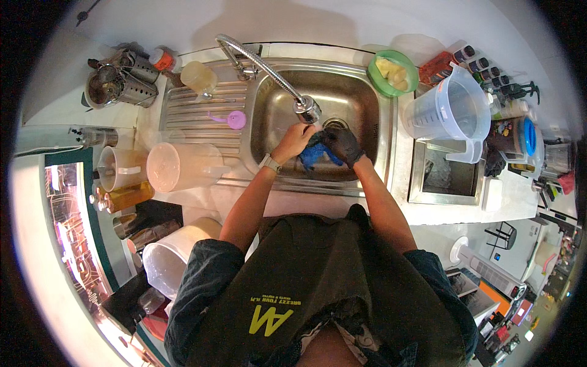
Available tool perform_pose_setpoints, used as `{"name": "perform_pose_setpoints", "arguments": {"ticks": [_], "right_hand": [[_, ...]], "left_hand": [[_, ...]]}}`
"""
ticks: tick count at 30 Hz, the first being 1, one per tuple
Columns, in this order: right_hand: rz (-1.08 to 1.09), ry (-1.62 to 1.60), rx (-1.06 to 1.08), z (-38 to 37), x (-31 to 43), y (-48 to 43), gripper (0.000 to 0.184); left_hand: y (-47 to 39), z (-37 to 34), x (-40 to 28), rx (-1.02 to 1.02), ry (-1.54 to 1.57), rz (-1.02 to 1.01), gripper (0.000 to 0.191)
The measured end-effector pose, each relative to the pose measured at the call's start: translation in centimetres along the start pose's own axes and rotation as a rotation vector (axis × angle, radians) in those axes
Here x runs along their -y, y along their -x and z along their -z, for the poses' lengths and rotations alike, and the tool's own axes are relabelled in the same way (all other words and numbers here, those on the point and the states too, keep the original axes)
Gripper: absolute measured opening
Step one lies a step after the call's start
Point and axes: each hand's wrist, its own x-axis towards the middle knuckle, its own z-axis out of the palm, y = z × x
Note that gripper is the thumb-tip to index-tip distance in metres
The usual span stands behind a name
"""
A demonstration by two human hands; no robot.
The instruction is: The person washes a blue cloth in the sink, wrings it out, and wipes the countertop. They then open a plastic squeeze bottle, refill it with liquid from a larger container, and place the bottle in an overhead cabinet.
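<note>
My left hand (296,141), bare with a watch at the wrist, is under the spray head (307,110) of a flexible metal tap. Its fingertips meet those of my right hand (342,144), which wears a black glove. A crumpled blue cloth (311,157) hangs below the hands inside the stainless steel sink (275,105). My right fingers are closed at the cloth's upper edge. What my left fingertips pinch is hidden by the glove and the tap. Behind the gloved hand the round drain (335,123) is partly visible.
On the ribbed drainboard (183,110) lie a purple lid (236,120) and a cloudy jar (199,77). Left stand plastic pitchers (183,167) and perforated cutlery holders (137,89). Right are a green bowl (373,75), a large measuring jug (426,112) and a recessed steel bin (447,195).
</note>
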Motion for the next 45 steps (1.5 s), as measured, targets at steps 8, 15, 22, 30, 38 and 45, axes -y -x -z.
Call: {"name": "perform_pose_setpoints", "arguments": {"ticks": [8,15,22,30,38,45], "right_hand": [[0.011,0.089,0.092,5.1,0.4,0.5,0.031],[0.019,-0.109,-0.121,6.3,1.1,-0.1,0.03],[0.09,0.276,-0.163,4.9,-0.7,-0.4,0.03],[-0.398,-1.123,0.027,1.1,1.4,-0.5,0.03],[-0.255,-0.801,-0.22,0.1,-0.2,-0.9,0.034],[-0.525,0.07,-0.405,3.7,-2.0,0.0,0.055]], "left_hand": [[-0.1,3.9,-2.1,0.026,-0.194,0.052,0.038],[-0.2,5.4,-3.8,0.145,-0.395,-0.144,0.035],[0.0,8.1,-3.5,-0.084,-0.394,-0.091,0.03],[1.4,-0.5,-6.8,0.111,-0.259,-0.003,0.043],[0.6,-1.3,-0.8,-0.043,-0.193,-0.159,0.061],[1.2,-1.8,-0.6,0.09,-0.214,-0.162,0.038]]}}
